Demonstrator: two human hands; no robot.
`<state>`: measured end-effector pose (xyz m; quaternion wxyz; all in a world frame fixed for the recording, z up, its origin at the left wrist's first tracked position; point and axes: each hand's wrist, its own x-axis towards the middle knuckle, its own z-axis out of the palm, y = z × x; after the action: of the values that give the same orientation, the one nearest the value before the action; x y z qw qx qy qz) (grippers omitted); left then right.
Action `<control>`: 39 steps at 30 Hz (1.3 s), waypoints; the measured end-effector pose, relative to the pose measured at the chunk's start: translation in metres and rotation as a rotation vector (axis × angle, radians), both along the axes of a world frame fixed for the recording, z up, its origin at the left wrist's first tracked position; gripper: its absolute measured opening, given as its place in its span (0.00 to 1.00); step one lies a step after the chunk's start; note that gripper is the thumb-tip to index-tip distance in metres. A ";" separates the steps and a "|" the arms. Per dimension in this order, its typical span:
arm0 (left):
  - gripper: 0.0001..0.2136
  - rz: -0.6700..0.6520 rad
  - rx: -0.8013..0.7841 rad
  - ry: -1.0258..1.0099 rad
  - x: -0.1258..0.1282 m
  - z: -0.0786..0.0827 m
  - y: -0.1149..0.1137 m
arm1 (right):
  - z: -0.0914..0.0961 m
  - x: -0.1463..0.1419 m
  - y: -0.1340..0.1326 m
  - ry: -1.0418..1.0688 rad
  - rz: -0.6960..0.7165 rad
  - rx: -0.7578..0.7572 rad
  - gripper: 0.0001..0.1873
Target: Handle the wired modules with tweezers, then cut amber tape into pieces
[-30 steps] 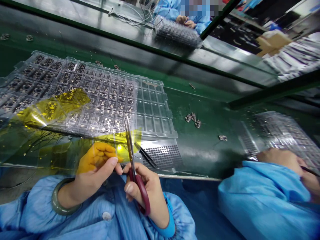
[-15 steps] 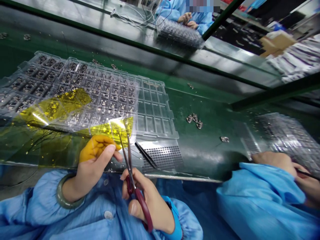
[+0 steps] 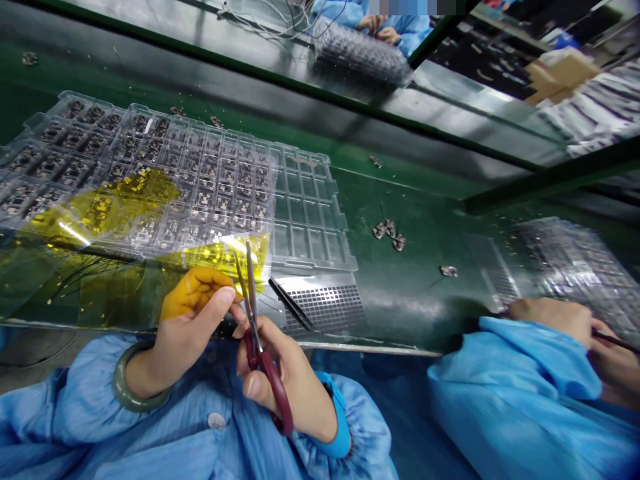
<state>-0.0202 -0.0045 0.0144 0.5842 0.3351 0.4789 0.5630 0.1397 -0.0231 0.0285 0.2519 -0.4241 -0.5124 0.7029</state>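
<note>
left hand (image 3: 187,320): thumb and fingers clamped on translucent amber film sheet (image 3: 225,257), which lies over clear plastic blister tray (image 3: 310,240) | right hand (image 3: 285,380): grips red-handled steel scissors (image 3: 250,303), blades slightly apart, tips over film | technique: hold film taut, cut slowly

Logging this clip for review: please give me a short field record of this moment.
Left hand: pinches amber film
Right hand: holds red-handled scissors, blades up
Beside them: black tweezers on a perforated sheet
Behind: clear plastic blister tray holding small boards
Nearby: co-worker's hand, blue sleeve
</note>
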 end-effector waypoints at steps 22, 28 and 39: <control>0.10 0.013 -0.003 0.009 -0.001 -0.007 0.000 | -0.001 -0.002 0.000 -0.021 -0.062 -0.001 0.37; 0.11 0.016 -0.033 0.012 -0.001 -0.007 0.000 | -0.002 -0.002 -0.004 0.000 -0.116 -0.048 0.34; 0.09 -0.043 -0.009 0.032 -0.003 -0.008 -0.003 | -0.007 -0.007 -0.010 0.043 -0.193 -0.147 0.30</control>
<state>-0.0236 -0.0079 0.0067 0.5901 0.3517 0.4834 0.5426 0.1324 -0.0327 0.0213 0.2975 -0.4737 -0.4107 0.7201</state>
